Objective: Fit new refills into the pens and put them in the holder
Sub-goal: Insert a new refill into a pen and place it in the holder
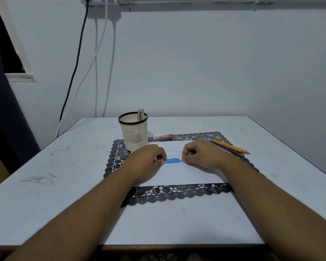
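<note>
A blue pen (pixel 172 160) lies level between my two hands over a white sheet of paper (pixel 184 174). My left hand (pixel 149 159) grips its left end with curled fingers. My right hand (pixel 198 154) pinches its right end, where a thin pale tip shows. A cream mesh holder (pixel 134 132) with a black rim stands behind my left hand and has a pink pen and a green pen (pixel 140 114) standing in it. A red refill case (pixel 162 137) lies on the mat to the right of the holder.
A black lace mat (pixel 177 193) lies under the paper on the white table (pixel 45 176). Several orange and purple pens (pixel 230 146) lie at the mat's right, just beyond my right hand. Cables (pixel 73 72) hang down the wall at the back left.
</note>
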Motion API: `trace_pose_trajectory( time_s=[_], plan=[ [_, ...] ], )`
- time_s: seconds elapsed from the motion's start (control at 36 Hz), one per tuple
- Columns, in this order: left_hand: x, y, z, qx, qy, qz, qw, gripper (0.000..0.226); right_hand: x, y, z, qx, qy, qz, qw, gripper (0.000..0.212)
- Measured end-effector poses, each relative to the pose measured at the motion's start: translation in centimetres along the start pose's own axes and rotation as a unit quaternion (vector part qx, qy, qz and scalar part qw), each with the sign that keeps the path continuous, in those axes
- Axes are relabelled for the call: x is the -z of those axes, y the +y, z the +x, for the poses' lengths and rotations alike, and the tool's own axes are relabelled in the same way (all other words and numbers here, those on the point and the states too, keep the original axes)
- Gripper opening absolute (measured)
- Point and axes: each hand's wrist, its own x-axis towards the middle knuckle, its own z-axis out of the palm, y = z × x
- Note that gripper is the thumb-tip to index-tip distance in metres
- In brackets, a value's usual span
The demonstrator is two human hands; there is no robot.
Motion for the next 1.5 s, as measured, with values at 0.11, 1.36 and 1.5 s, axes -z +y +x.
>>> trace_pose_trajectory(
  time_s=[0.11, 1.36, 1.5],
  plan=[
    [0.1, -0.1, 0.0, 0.002, -0.003, -0.003, 1.0, 0.008, 0.5, 0.4, -0.1, -0.015, 0.013, -0.015, 1.0, 0.006],
    [0.4, 0.4, -0.2, 0.013, 0.009, -0.032, 0.999, 0.012, -0.2, 1.4, 1.4, -0.011, 0.058, 0.031, 0.998, 0.013],
    [0.7, 0.3, -0.3, 0.041, 0.034, -0.018, 0.998, 0.003, -0.2, 1.1, 1.3, -0.016, 0.056, 0.039, 0.998, 0.013]
  ],
)
